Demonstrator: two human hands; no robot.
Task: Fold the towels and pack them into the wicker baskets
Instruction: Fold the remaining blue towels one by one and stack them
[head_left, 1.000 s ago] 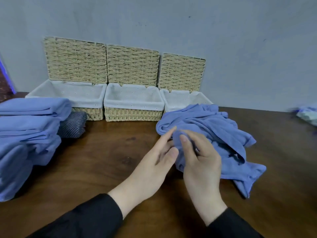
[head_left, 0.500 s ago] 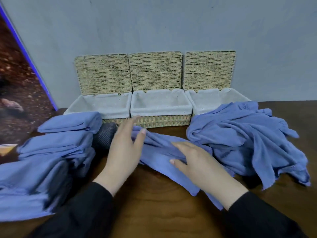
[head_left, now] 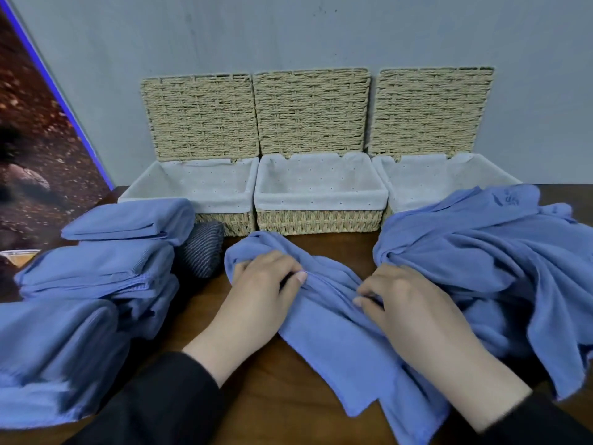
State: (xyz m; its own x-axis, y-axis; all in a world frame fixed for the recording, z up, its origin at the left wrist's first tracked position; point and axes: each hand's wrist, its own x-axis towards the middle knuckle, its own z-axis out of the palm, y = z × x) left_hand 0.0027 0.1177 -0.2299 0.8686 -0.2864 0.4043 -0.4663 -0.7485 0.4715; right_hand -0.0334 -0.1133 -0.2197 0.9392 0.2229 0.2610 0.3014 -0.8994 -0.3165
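Observation:
A loose blue towel (head_left: 333, 342) lies crumpled on the wooden table (head_left: 282, 409) in front of me. My left hand (head_left: 260, 293) grips its upper left part, fingers curled into the cloth. My right hand (head_left: 414, 313) pinches a fold of the same towel near its middle. Three wicker baskets with white liners stand at the back against the wall: left (head_left: 192, 191), middle (head_left: 321, 216), right (head_left: 426, 181), each with its lid propped open. A heap of unfolded blue towels (head_left: 500, 252) lies to the right.
Folded blue towels (head_left: 106, 261) are stacked at the left, with more blue cloth (head_left: 48, 358) nearer me. A dark striped rolled cloth (head_left: 202, 252) sits between that stack and the left basket. A grey wall runs behind the baskets.
Both hands have closed onto the towel in front of me; half a second ago they lay flatter on it. The view has shifted left since one second ago, when the hands worked at the heap.

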